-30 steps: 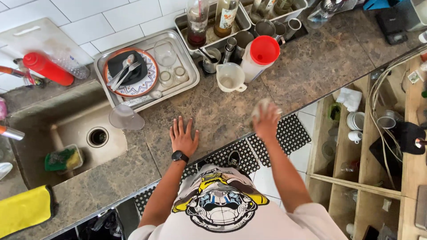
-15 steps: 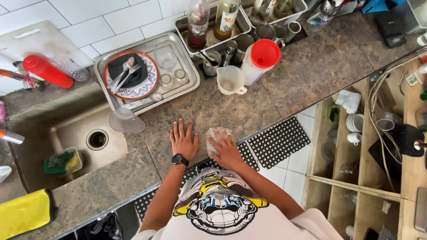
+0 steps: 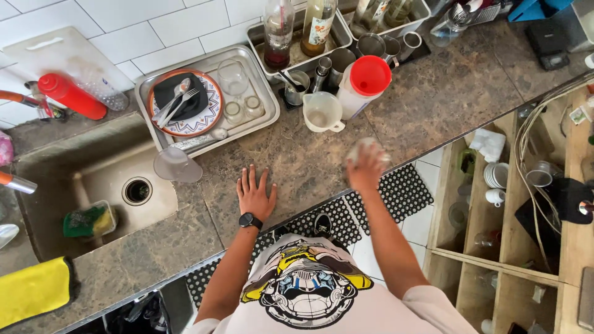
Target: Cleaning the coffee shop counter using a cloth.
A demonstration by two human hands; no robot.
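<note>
Colours are being logged outward from the mottled brown-grey stone counter [image 3: 433, 93]. The white cloth [image 3: 366, 148] under the right hand [image 3: 366, 168] is lying on it. The left hand [image 3: 255, 193] is wearing a black watch [image 3: 249, 220]. Behind the cloth, a white jug [image 3: 323, 112] and a white container with a red lid [image 3: 369, 75] are standing. On the steel tray [image 3: 260, 83], a plate [image 3: 185, 102] is showing an orange rim, blue-patterned border and black centre. A red bottle [image 3: 71, 96] is lying further left; a yellow cloth [image 3: 34, 291] is lying at the counter's left end. Below the counter, a black perforated mat [image 3: 396, 192] is covering the white floor.
</note>
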